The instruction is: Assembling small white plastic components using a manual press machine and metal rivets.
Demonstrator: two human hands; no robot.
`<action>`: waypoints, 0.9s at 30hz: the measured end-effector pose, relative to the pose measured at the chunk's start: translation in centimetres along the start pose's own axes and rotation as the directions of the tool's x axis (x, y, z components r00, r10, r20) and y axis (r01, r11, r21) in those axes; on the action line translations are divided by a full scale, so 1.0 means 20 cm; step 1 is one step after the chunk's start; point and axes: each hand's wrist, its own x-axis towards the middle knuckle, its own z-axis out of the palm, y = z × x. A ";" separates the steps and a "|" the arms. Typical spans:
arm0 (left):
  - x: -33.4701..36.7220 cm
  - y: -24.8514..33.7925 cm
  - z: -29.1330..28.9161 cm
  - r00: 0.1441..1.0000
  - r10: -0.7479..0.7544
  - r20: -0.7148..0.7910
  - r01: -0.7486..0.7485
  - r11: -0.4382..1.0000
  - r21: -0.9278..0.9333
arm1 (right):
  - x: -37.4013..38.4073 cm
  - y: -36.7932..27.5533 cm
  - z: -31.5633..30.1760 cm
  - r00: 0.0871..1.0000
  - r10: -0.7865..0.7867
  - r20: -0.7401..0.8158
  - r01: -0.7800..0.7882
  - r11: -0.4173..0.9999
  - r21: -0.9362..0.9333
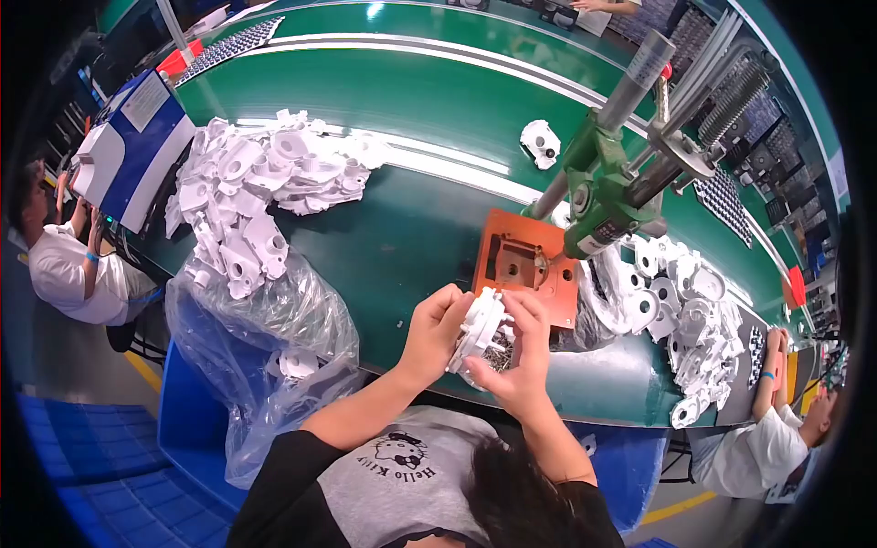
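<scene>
White plastic housing (479, 331), clamped between my left hand (433, 334) and my right hand (528, 367), is held at the green counter's near edge, just before the orange base plate (559, 307) of the green column press (594, 187).

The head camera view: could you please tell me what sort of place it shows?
Most likely a factory assembly workshop. A green hand-operated-looking press stands on the bench, heaps of similar white parts lie on both sides, and a long green surface, perhaps a conveyor, runs behind.
</scene>
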 end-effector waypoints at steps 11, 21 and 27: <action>-0.04 -0.03 -0.03 0.990 0.119 0.070 -0.136 0.931 0.338 | -0.05 0.04 0.00 0.928 0.308 0.207 -0.371 0.784 0.498; 0.02 -0.02 0.03 0.951 -0.066 0.304 -0.003 0.975 0.221 | -0.04 0.04 -0.10 0.902 0.431 -0.028 -0.323 0.715 0.620; -0.01 0.08 0.09 0.928 0.014 0.372 -0.270 0.711 0.649 | -0.10 0.12 -0.16 0.892 0.450 0.039 -0.403 0.754 0.519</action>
